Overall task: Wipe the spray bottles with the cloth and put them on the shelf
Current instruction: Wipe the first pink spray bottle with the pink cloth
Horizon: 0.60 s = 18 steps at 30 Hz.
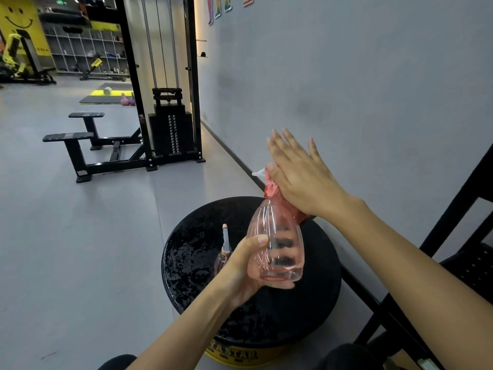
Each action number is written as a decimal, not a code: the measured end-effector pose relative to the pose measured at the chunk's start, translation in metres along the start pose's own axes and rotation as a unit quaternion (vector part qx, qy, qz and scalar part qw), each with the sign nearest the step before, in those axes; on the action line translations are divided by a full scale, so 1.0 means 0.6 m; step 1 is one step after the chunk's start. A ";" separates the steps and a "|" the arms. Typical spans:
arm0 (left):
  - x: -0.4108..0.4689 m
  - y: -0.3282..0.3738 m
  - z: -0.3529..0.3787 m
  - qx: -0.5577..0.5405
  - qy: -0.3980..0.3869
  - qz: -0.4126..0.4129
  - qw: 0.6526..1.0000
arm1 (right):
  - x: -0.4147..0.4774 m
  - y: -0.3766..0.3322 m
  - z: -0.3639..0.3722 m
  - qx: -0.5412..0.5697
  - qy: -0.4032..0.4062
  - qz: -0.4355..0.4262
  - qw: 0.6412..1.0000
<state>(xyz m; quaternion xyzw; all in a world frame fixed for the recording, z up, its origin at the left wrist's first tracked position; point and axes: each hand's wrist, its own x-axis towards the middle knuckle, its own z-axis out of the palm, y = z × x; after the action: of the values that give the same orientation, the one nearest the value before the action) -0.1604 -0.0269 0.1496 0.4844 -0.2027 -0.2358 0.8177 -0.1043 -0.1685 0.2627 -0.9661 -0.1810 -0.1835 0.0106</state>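
The left hand [240, 271] curls round the base of a clear pink, ribbed plastic spray bottle [277, 244], held over a round, glossy, pebbled black drum top [197, 249]. At the bottle's twelve o'clock, the right hand [298, 172], fingers straight, presses a crumpled red cloth [272, 190] on its neck. A slimmer bottle [225, 241] stands at nine o'clock.

Left hand [246, 271] gripping, right hand [301, 180] flat

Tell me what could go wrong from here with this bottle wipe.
The left hand holds the pink spray bottle by its lower half only; pressure on top could twist it loose.
The right hand presses the cloth on with flat fingers, so it may slip off.
The small bottle stands close by the left hand on the black stool and could be knocked over.
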 end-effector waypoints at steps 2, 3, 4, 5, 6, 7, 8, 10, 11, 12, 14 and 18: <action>0.001 0.003 0.000 0.002 0.003 0.003 1.000 | -0.014 -0.013 0.005 0.015 -0.007 -0.033 0.999; 0.001 0.005 -0.001 0.002 0.004 0.005 1.000 | -0.021 -0.020 0.008 0.024 -0.013 -0.051 0.998; 0.001 0.007 -0.002 0.003 0.005 0.008 1.000 | -0.026 -0.024 0.010 0.034 -0.020 -0.063 0.997; 0.001 0.008 -0.002 0.004 0.004 0.011 1.000 | -0.028 -0.025 0.012 0.042 -0.025 -0.070 0.996; 0.002 0.008 -0.001 0.006 0.003 0.012 1.000 | -0.027 -0.024 0.012 0.045 -0.026 -0.070 0.996; 0.002 0.008 0.000 0.007 0.001 0.011 1.000 | -0.024 -0.021 0.012 0.045 -0.021 -0.064 0.997; 0.002 0.008 0.001 0.009 0.000 0.008 1.000 | -0.019 -0.017 0.011 0.041 -0.014 -0.052 0.998; 0.002 0.006 0.003 0.013 -0.001 0.006 1.000 | -0.008 -0.012 0.008 0.038 0.001 -0.022 0.999; 0.003 0.005 0.004 0.014 0.001 0.009 1.000 | -0.005 -0.013 0.007 0.043 0.005 -0.012 0.999; 0.003 0.005 0.004 0.015 0.003 0.014 1.000 | -0.004 -0.015 0.007 0.048 0.007 -0.009 0.999; 0.003 0.005 0.002 0.016 0.007 0.018 1.000 | -0.008 -0.022 0.010 0.062 0.004 -0.013 0.998; 0.004 0.008 -0.006 0.014 0.020 0.020 0.999 | -0.026 -0.034 0.020 0.121 -0.018 -0.035 0.992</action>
<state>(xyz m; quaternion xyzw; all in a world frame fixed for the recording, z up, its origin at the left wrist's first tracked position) -0.1555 -0.0240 0.1523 0.4966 -0.1988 -0.2067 0.8192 -0.1209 -0.1538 0.2447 -0.9539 -0.2355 -0.1435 0.1183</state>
